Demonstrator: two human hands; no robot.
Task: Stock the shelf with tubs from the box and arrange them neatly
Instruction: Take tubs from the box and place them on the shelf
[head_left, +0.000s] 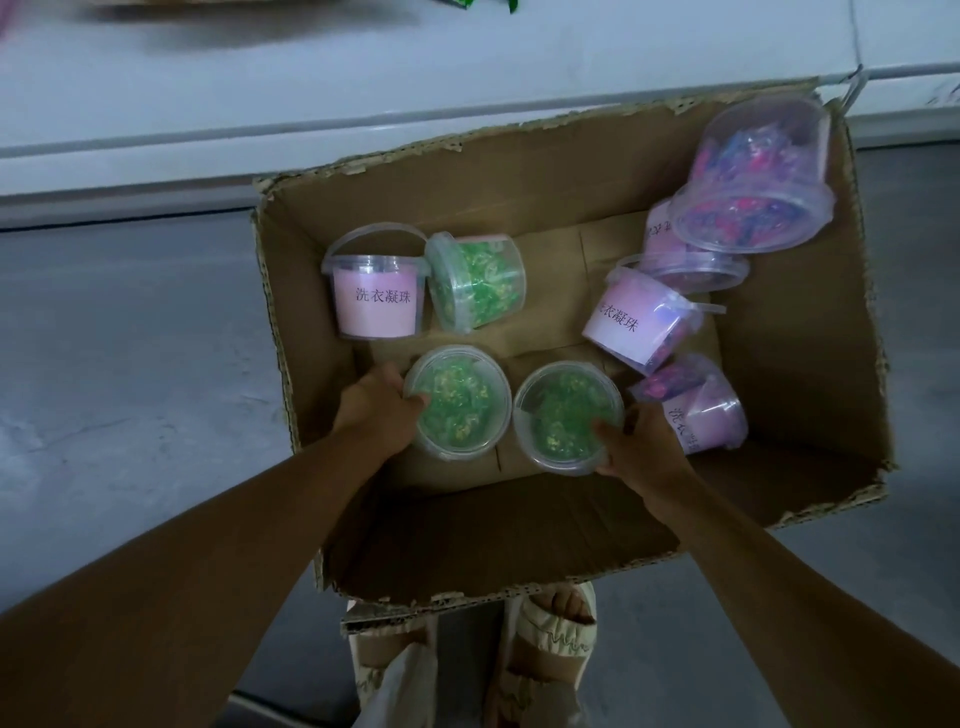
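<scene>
Early going: left hand (382, 402) grasping one green-bead tub (457, 402), right hand (641, 441) another green-bead tub (568, 418), near cardboard box's (519, 540) front edge; six more tubs inside, white shelf (363, 93) unstocked.

An open box (530, 540) was set on the floor (130, 364) before the shelf (363, 67), and eight tubs were held in it; two upright tubs were placed side by side at the near wall, the left tub (457, 402) gripped by the left hand (376, 410), the right tub (567, 418) by the right hand (641, 441); behind them, at the far left, a labelled tub (375, 291) was laid beside a tipped tub (475, 280), the two touching; four more tubs were heaped along the right side, the topmost tub (753, 176) being leaned against the far right corner; feet were seen just before the box.
</scene>
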